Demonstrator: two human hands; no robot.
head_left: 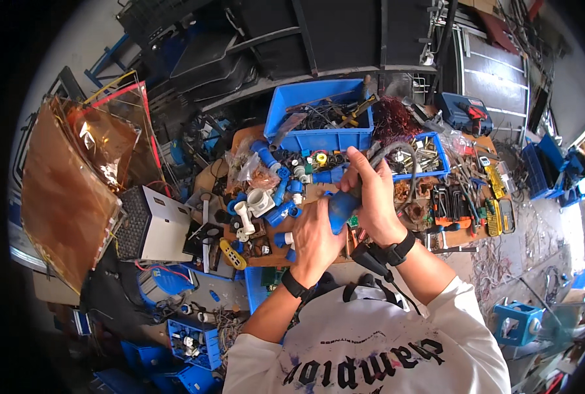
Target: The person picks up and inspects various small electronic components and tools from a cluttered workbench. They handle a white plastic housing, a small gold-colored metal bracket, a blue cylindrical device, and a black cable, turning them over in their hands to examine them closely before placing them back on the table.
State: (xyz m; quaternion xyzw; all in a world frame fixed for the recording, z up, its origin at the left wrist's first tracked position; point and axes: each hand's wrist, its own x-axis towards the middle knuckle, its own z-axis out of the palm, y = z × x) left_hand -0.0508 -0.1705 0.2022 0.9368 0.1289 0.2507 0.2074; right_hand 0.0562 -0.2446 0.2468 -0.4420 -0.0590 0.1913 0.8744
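Observation:
Above the front of the cluttered workbench (pixel 315 194), both my hands are closed round a blue, rounded, corded device (pixel 340 209) whose exact kind I cannot make out. My left hand (pixel 319 235) grips it from the near left side. My right hand (pixel 376 202) wraps its right and far side, with the thumb pointing away from me. A thick grey cable (pixel 397 150) leaves the far end by my right hand and loops down to the right. My palms and fingers hide much of the device.
A large blue bin (pixel 319 140) of cables and tools stands at the back. Beside it lies a blue tray (pixel 445 157) of metal parts. Blue and white pipe fittings (pixel 260 202) crowd the left; hex keys (pixel 451 202) and a red drill (pixel 477 113) are right.

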